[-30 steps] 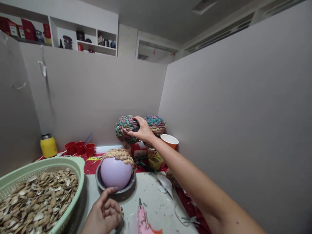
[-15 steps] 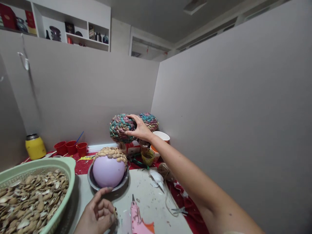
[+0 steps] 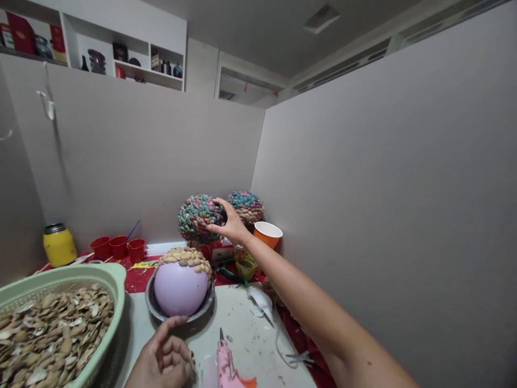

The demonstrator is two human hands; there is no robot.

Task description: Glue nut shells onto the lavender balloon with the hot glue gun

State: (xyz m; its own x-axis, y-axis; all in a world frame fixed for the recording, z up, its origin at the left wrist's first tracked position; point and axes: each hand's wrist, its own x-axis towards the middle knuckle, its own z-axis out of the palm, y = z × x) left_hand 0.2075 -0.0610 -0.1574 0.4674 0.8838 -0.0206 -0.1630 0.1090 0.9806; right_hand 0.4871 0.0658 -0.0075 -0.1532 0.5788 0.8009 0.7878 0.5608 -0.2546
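My right hand [image 3: 232,222] reaches to the back of the table. Its thumb and fingers grip the side of a ball [image 3: 197,218] covered in painted peanut shells, teal, purple and tan. My left hand [image 3: 163,355] is at the front, fingers curled and index finger stretched toward a grey bowl [image 3: 150,302]. A small tan piece like a peanut shell [image 3: 191,358] shows at its fingertips. In the bowl sits a lilac balloon [image 3: 180,288], its top covered with plain peanut shells [image 3: 183,257]. A pink glue gun [image 3: 226,364] lies right of my left hand.
A green basket [image 3: 119,285] of peanut shells fills the left. Behind stand a yellow jar [image 3: 60,247] and red cups [image 3: 118,247]. A second painted ball [image 3: 245,206] and an orange cup [image 3: 268,233] are at the back right. Scissors [image 3: 299,358] lie at right; grey partitions enclose the table.
The view has tilted up slightly. My right hand and the painted ball have shifted a little left, widening the gap to the second ball. My left hand has barely moved.
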